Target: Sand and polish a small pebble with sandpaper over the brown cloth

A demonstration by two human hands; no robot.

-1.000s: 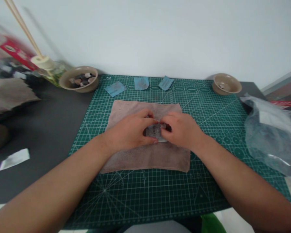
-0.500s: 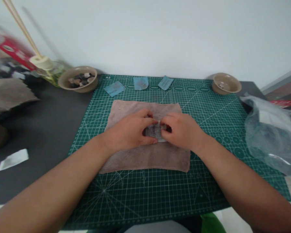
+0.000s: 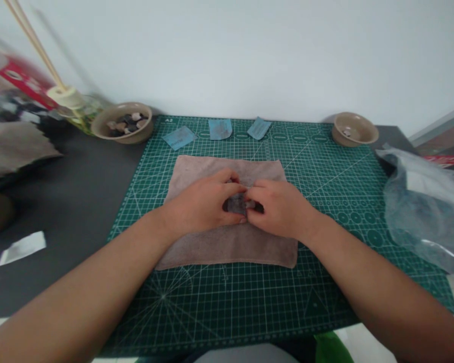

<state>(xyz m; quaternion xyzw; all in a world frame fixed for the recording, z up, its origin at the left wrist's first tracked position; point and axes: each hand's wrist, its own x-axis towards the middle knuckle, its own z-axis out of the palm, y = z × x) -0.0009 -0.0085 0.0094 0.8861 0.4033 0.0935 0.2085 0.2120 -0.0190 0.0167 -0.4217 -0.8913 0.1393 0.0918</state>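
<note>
A pinkish-brown cloth (image 3: 227,249) lies flat on the green cutting mat (image 3: 196,312). On its middle rests a small grey rectangular sheet (image 3: 235,203), partly covered by my fingers. My left hand (image 3: 208,201) holds this sheet down, thumb at the near edge and fingers at the far edge. Close against it from the right, my right hand (image 3: 274,206) has its fingers pinched together over the sheet's right part. A small greyish bit shows at those fingertips, too hidden to name.
Three blue printed paper pieces (image 3: 220,129) lie along the mat's back. A bowl of stones (image 3: 123,136) stands back left, another bowl (image 3: 353,137) back right. A clear plastic bag (image 3: 423,222) lies at right; a reed diffuser (image 3: 66,98) and white paper scrap (image 3: 21,248) at left.
My right hand has slid slightly left across the grey sheet, covering more of it and nearing the left fingers. My left hand stays in place.
</note>
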